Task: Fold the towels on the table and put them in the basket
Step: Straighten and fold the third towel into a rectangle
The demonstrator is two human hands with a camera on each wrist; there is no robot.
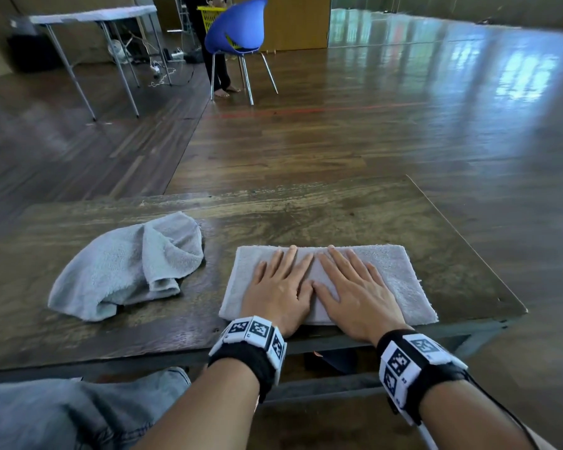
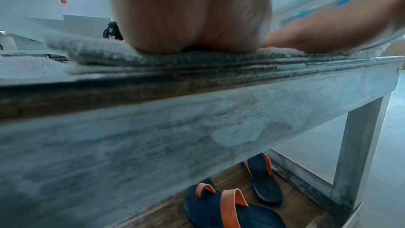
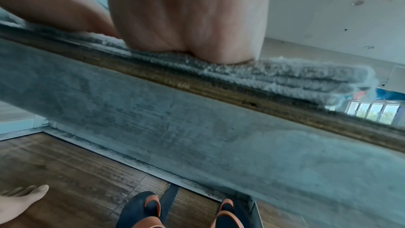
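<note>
A folded grey towel lies flat at the near right edge of the wooden table. My left hand and right hand lie side by side on it, palms down with fingers straight and spread, pressing the towel. In the left wrist view the heel of the left hand rests on the towel's edge. In the right wrist view the right hand sits on the stacked towel layers. A second grey towel lies crumpled on the table to the left, untouched.
A yellow basket is held by a person standing behind a blue chair far across the wooden floor. A white table stands at the far left. Dark sandals with orange straps lie under my table.
</note>
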